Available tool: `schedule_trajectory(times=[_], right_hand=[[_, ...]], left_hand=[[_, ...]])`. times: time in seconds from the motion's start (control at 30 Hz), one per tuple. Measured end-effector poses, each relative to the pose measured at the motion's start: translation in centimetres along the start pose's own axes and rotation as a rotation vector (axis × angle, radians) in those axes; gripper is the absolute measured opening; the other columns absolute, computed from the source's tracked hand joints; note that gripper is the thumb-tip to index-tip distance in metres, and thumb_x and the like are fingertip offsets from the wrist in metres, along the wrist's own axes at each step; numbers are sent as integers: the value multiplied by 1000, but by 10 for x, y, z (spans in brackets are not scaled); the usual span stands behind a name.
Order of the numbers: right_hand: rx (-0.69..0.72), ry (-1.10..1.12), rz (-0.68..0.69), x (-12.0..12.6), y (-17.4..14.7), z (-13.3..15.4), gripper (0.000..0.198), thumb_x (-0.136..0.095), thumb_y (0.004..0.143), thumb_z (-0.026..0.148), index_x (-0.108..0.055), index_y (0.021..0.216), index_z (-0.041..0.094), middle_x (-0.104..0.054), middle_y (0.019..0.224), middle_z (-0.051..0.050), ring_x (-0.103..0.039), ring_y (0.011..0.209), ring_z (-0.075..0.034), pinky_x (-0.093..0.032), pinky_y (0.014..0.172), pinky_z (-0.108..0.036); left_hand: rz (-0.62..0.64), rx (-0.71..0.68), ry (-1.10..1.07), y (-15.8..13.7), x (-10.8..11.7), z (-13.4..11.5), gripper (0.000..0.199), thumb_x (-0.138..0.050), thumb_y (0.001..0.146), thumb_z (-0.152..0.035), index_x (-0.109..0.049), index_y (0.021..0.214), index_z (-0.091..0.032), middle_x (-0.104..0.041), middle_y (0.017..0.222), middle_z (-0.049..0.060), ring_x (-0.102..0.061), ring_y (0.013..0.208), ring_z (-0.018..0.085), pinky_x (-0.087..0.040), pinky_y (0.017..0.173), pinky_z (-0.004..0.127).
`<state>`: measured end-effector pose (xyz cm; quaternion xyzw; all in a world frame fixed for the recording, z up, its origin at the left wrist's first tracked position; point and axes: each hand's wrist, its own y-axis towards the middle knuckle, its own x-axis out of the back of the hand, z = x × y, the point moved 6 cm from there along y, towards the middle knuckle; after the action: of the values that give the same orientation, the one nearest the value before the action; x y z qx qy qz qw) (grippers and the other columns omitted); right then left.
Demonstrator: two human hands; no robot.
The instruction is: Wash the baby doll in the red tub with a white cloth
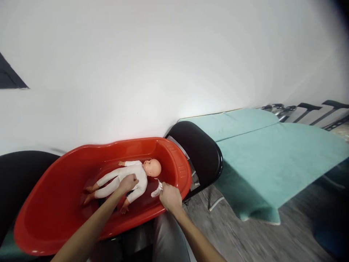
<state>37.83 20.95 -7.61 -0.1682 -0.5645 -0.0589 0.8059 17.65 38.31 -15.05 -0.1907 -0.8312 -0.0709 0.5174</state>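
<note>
A baby doll (134, 171) with a bald head and white cloth body lies on its back in a red baby bathtub (62, 203), its head toward the right end. My left hand (128, 183) is closed over the doll's torso; whatever its fingers hold, if anything, is hidden. Right of the doll's arm, my right hand (171, 197) grips a small white cloth (156, 191) that dangles inside the tub near the head. Something dark shows partly beneath the doll's side, too covered to name.
Black chair seats (196, 153) stand at both ends of the tub. Behind the tub rises a white wall (136, 72). To the right, a pale green cover (267, 156) drapes over a table-like surface, with black-handled metal frames (308, 106) beyond. Grey wood-look floor (218, 233) lies below.
</note>
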Motion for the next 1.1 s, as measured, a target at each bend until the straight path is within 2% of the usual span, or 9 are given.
schedule_trajectory(times=[0.1,0.23,0.33,0.43,0.53,0.67,0.87,1.0,1.1], right_hand=[[4,6,10,-1,-1,0,31,-49,98,15,-75,115,15,-83,112,-16,-80,105,-30,-51,84,-33],[0,22,19,-2,-1,-1,29,-52,99,17,-75,116,14,-83,112,-16,-80,105,-29,-52,85,-33],[10,15,33,-3,-1,-1,30,-54,98,18,-75,119,13,-82,114,-17,-80,106,-30,-53,86,-34],[15,13,45,-5,0,-1,30,-55,98,19,-74,120,13,-82,114,-17,-79,107,-29,-54,87,-34],[10,22,48,-7,1,-2,30,-54,97,19,-74,119,12,-82,113,-16,-80,106,-31,-55,87,-36],[13,26,35,-7,1,-1,29,-54,97,18,-74,117,12,-82,113,-16,-80,105,-32,-56,87,-37],[4,21,19,-6,0,-1,29,-53,98,19,-75,117,14,-83,111,-17,-81,103,-32,-57,85,-37],[-5,13,-1,-6,0,-2,29,-52,99,19,-75,117,15,-83,111,-16,-81,103,-31,-58,86,-37],[-9,16,-15,-6,0,-3,28,-53,100,22,-75,116,15,-83,110,-17,-81,102,-30,-57,86,-37]], left_hand=[[60,-93,-10,27,-19,-42,36,-63,91,-34,-71,123,-19,-73,126,11,-67,117,28,-48,106,33],[72,-86,58,67,-39,-78,79,-81,83,-42,-54,154,-20,-50,161,16,-49,146,34,-37,122,41],[141,-41,120,89,-56,-85,103,-88,76,-49,-41,166,-27,-31,177,14,-33,158,41,-31,126,52],[225,18,131,103,-72,-76,118,-90,72,-51,-31,172,-32,-29,179,13,-30,160,46,-30,124,59],[265,9,97,106,-80,-65,119,-90,70,-49,-31,172,-31,-39,173,13,-42,154,43,-36,121,50],[221,-41,117,95,-75,-64,110,-91,69,-46,-41,166,-28,-50,162,14,-53,144,38,-40,116,41],[186,-40,273,61,-63,-81,125,-91,67,-54,-29,173,-29,-44,157,17,-50,137,43,-42,111,46],[188,-55,296,47,-59,-86,109,-86,71,-57,-42,167,-31,-44,156,15,-50,135,42,-43,111,47],[136,-54,265,39,-54,-84,101,-82,74,-52,-43,164,-28,-37,167,14,-45,141,42,-42,113,48]])
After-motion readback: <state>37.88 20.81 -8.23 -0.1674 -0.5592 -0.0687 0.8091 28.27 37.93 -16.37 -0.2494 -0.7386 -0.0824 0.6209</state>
